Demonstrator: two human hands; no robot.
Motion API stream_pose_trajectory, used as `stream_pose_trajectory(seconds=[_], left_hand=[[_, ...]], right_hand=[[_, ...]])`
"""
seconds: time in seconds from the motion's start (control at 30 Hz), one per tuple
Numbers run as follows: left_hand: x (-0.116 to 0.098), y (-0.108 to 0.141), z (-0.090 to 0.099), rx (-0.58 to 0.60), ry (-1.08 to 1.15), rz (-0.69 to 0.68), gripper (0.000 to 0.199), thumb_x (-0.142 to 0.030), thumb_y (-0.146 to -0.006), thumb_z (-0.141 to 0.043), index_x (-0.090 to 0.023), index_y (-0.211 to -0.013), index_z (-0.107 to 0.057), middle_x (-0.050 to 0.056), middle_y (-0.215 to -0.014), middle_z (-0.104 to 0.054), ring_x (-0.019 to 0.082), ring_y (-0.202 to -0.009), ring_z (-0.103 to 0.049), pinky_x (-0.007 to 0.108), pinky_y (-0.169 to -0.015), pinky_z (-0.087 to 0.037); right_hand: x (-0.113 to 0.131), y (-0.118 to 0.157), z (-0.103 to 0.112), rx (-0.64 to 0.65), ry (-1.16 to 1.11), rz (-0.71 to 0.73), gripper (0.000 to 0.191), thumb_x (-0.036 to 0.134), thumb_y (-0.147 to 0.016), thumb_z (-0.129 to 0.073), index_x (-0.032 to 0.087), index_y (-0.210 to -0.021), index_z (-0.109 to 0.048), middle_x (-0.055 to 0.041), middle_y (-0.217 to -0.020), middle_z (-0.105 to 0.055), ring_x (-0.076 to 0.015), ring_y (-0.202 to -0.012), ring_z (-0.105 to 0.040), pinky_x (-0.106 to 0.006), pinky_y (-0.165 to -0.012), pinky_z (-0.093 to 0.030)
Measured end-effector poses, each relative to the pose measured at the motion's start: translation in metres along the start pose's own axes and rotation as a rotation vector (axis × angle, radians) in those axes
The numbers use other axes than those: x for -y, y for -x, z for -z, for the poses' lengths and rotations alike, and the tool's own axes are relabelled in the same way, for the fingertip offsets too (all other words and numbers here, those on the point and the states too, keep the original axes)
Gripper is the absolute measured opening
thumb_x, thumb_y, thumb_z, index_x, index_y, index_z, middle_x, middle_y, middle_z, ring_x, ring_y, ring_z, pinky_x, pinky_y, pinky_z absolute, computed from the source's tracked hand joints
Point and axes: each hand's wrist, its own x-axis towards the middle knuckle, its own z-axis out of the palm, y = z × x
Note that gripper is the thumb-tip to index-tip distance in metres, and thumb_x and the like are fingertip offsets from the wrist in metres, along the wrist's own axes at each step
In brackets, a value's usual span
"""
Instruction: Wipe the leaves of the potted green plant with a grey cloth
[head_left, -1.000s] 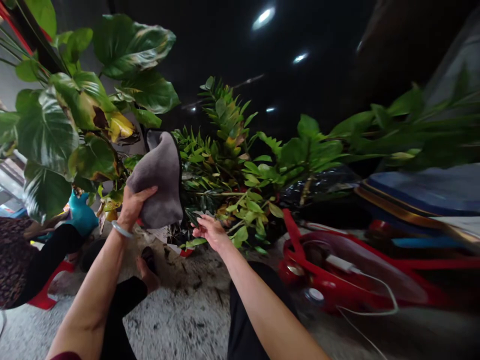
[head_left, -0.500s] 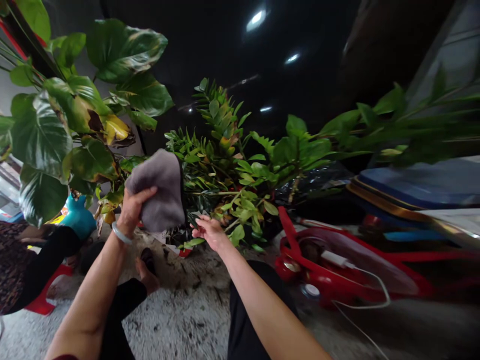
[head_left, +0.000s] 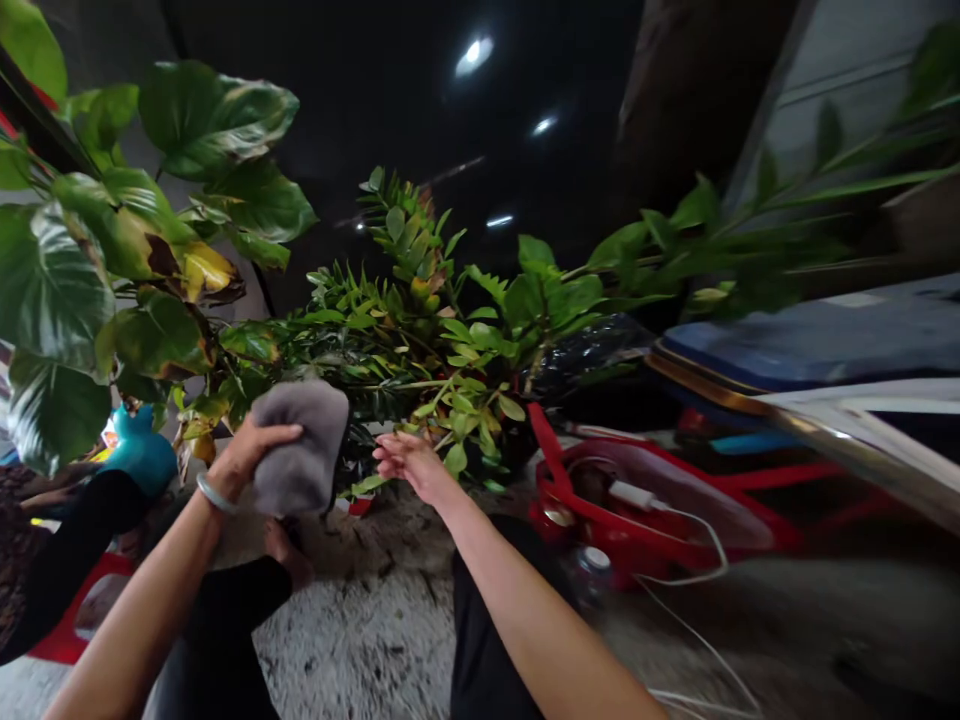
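My left hand [head_left: 244, 455] is closed around a grey cloth [head_left: 300, 450], thumb on top and the other fingers hidden behind it. A light-coloured bangle [head_left: 216, 493] circles that wrist. To its right, my right hand [head_left: 411, 462] reaches toward the plants with its fingers loosely bent and apart; I see nothing held in it. Just beyond it is a low leafy plant [head_left: 476, 405] with small green and yellowish leaves. One long leaf [head_left: 367, 486] lies just below my right fingertips.
Large-leaved plants [head_left: 161, 230] rise at left, near another person's dark-clothed leg [head_left: 82, 535] and a red stool [head_left: 86, 610]. At right stand a red basket [head_left: 637, 540] with a white cable, a lidded jar [head_left: 594, 565] and a stacked blue-topped surface [head_left: 810, 340]. Debris dots the floor [head_left: 375, 640].
My left hand has lowered with the grey cloth. My right fingers, earlier at a dark green leaf, now show nothing between them. The view has shifted to the right.
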Motion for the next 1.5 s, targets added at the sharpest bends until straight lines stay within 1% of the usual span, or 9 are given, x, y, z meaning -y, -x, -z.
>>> stream_pose_trajectory(seconds=[0.13, 0.37, 0.57, 0.7, 0.9, 1.1, 1.23, 1.33, 1.5], left_hand=[[-0.029, -0.022, -0.025, -0.118, 0.215, -0.119, 0.063, -0.027, -0.052, -0.093, -0.015, -0.111, -0.074, 0.006, -0.089, -0.079, 0.026, -0.08, -0.075, 0.036, -0.076, -0.061], [-0.006, -0.025, -0.078, 0.038, 0.267, -0.051, 0.066, -0.024, -0.049, -0.094, -0.016, -0.112, -0.073, 0.004, -0.087, -0.079, 0.023, -0.076, -0.073, 0.035, -0.074, -0.061], [-0.051, -0.024, -0.113, 0.142, 0.259, -0.151, 0.053, -0.029, -0.054, -0.092, -0.019, -0.103, -0.075, 0.008, -0.099, -0.079, 0.031, -0.092, -0.074, 0.042, -0.084, -0.06], [-0.009, -0.034, -0.138, 0.311, -0.02, -0.127, 0.042, -0.027, -0.054, -0.087, -0.019, -0.094, -0.078, 0.007, -0.095, -0.08, 0.031, -0.085, -0.072, 0.043, -0.083, -0.059], [0.082, -0.009, -0.131, 0.553, -0.437, 0.017, 0.018, -0.018, -0.055, -0.078, -0.025, -0.072, -0.079, -0.001, -0.07, -0.076, 0.025, -0.066, -0.068, 0.037, -0.067, -0.057], [0.005, 0.018, -0.108, 0.808, -0.485, 0.054, 0.022, -0.026, -0.063, -0.081, -0.024, -0.085, -0.083, 0.004, -0.085, -0.08, 0.029, -0.076, -0.072, 0.041, -0.079, -0.058], [-0.042, 0.008, -0.121, 0.46, -0.193, -0.09, 0.039, -0.029, -0.054, -0.089, -0.02, -0.091, -0.082, 0.009, -0.087, -0.08, 0.034, -0.087, -0.073, 0.044, -0.087, -0.057], [-0.027, -0.003, -0.144, 0.196, -0.002, -0.082, 0.055, -0.029, -0.051, -0.091, -0.019, -0.104, -0.078, 0.009, -0.092, -0.079, 0.034, -0.09, -0.073, 0.045, -0.086, -0.057], [0.01, 0.013, -0.149, 0.322, -0.096, 0.091, 0.044, -0.022, -0.048, -0.089, -0.018, -0.091, -0.079, 0.008, -0.091, -0.08, 0.033, -0.091, -0.072, 0.043, -0.088, -0.057]], right_hand=[[0.016, 0.019, 0.028, 0.27, 0.257, -0.112, 0.037, 0.049, -0.071, -0.08, 0.015, -0.075, -0.068, -0.0084, -0.072, -0.076, -0.0149, -0.047, -0.065, -0.025, -0.043, -0.052], [0.01, 0.021, 0.099, -0.311, 0.457, -0.212, 0.012, 0.029, -0.075, -0.072, 0.021, -0.074, -0.063, 0.0036, -0.045, -0.056, -0.0124, -0.038, -0.055, -0.02, -0.042, -0.037], [0.012, 0.014, 0.094, -0.309, 0.094, 0.005, 0.019, 0.039, -0.074, -0.066, 0.025, -0.086, -0.06, -0.0057, -0.084, -0.075, -0.0215, -0.083, -0.073, -0.035, -0.073, -0.055], [0.023, 0.015, 0.083, -0.219, -0.14, 0.143, 0.029, 0.056, -0.077, -0.055, 0.027, -0.076, -0.056, -0.0064, -0.091, -0.077, -0.025, -0.097, -0.073, -0.039, -0.085, -0.057], [0.026, 0.02, 0.076, -0.115, -0.346, 0.114, 0.042, 0.066, -0.078, -0.059, 0.026, -0.088, -0.065, -0.0094, -0.084, -0.078, -0.0343, -0.098, -0.074, -0.046, -0.079, -0.06], [0.023, 0.018, 0.084, -0.174, -0.394, 0.11, 0.023, 0.043, -0.078, -0.072, 0.026, -0.091, -0.063, -0.0034, -0.076, -0.076, -0.0243, -0.075, -0.074, -0.038, -0.071, -0.06], [0.022, 0.019, 0.089, -0.16, -0.418, 0.099, 0.015, 0.035, -0.081, -0.07, 0.025, -0.085, -0.06, -0.0028, -0.078, -0.077, -0.0198, -0.067, -0.071, -0.035, -0.069, -0.059], [0.021, 0.019, 0.088, -0.159, -0.423, 0.089, 0.015, 0.033, -0.081, -0.071, 0.024, -0.081, -0.058, -0.0009, -0.072, -0.074, -0.0184, -0.063, -0.069, -0.033, -0.066, -0.058], [0.02, 0.017, 0.087, -0.173, -0.396, 0.062, 0.013, 0.035, -0.082, -0.068, 0.025, -0.086, -0.061, 0.0021, -0.064, -0.07, -0.0168, -0.052, -0.062, -0.029, -0.054, -0.052]])
